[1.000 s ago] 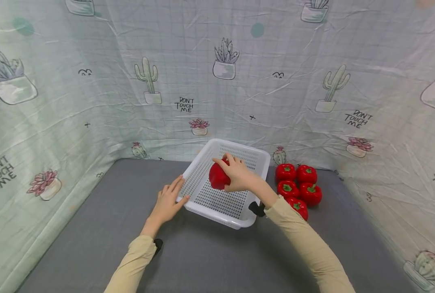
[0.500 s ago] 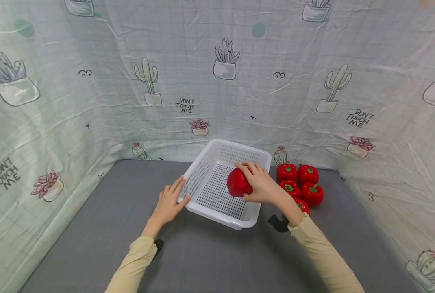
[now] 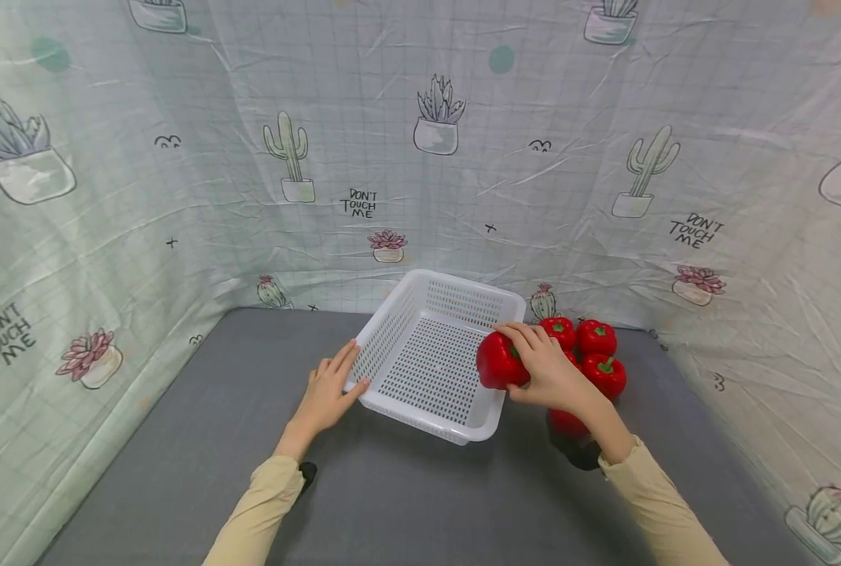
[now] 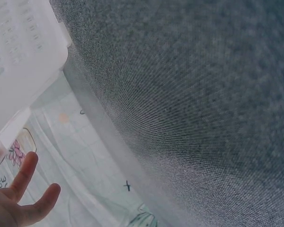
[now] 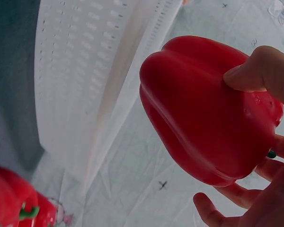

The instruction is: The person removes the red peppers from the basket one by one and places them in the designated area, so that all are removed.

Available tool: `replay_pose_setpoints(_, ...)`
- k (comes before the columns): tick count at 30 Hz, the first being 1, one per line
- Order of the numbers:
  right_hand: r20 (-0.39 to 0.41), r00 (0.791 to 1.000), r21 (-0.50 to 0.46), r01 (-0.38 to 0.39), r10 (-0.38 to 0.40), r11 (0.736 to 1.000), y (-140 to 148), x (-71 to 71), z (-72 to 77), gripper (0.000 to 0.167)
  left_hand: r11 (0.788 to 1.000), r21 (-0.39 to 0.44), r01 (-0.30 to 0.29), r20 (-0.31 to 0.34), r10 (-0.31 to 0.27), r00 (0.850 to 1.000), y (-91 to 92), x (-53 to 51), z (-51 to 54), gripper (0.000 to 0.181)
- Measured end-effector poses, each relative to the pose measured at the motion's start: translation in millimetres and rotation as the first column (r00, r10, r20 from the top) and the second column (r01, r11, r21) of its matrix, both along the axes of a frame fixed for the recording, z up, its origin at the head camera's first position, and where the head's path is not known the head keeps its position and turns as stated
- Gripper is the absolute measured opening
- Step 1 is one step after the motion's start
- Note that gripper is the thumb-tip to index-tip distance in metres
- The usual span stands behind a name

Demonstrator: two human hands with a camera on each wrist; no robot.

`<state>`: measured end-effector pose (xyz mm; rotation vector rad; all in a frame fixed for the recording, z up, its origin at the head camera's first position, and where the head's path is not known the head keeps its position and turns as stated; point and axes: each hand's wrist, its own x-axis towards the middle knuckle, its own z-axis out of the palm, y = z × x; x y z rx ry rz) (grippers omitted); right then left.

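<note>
A red bell pepper [image 3: 498,362] is in my right hand [image 3: 551,373], over the right rim of a white slotted plastic basket [image 3: 420,426]. The right wrist view shows the thumb on one side of the bell pepper [image 5: 199,109] and fingers behind it, beside the basket's wall [image 5: 80,80]. At the basket's left corner my left hand [image 3: 325,393] touches the rim with straight fingers, thumb spread toward the near side. In the left wrist view, two extended fingers [image 4: 24,177] show below the basket [image 4: 23,66].
Several more red bell peppers [image 3: 606,376] with green stems stand grouped right of the basket, partly hidden by my right hand. A dark grey cloth [image 3: 201,440] covers the table. Behind it hangs a cactus-print curtain [image 3: 491,189].
My right hand has moved right with the bell pepper, from above the basket's middle to its right rim. The left hand and basket have stayed in place.
</note>
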<state>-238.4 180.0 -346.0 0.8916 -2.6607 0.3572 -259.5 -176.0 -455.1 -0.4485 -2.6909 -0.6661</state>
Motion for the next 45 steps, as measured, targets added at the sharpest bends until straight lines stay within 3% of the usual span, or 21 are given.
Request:
replay_pose_setpoints(8,0.000,0.999,0.010,0.051,-0.051,0.999,30.5,16.2,-0.6,0.094,1.000,0.000,-0.002,0.011,0.002,1.000,-0.6,0.1,-1.7,0.062)
replay_pose_setpoints(22,-0.087,0.992,0.024,0.088,-0.086,0.996,65.8,37.1,-10.2,0.091,1.000,0.001,0.006,0.017,-0.006,1.000,-1.9,-0.2,2.3,0.063)
replay_pose_setpoints(29,-0.091,0.987,0.044,0.136,-0.132,0.990,79.0,44.2,-14.3,0.089,1.000,0.008,0.015,0.013,-0.015,1.000,-2.8,0.2,4.3,0.062)
replay_pose_setpoints(45,-0.106,0.969,-0.022,0.224,-0.225,0.974,119.5,49.6,-24.6,0.086,1.000,0.012,0.019,0.010,-0.020,1.000,-2.1,-0.6,4.3,0.062)
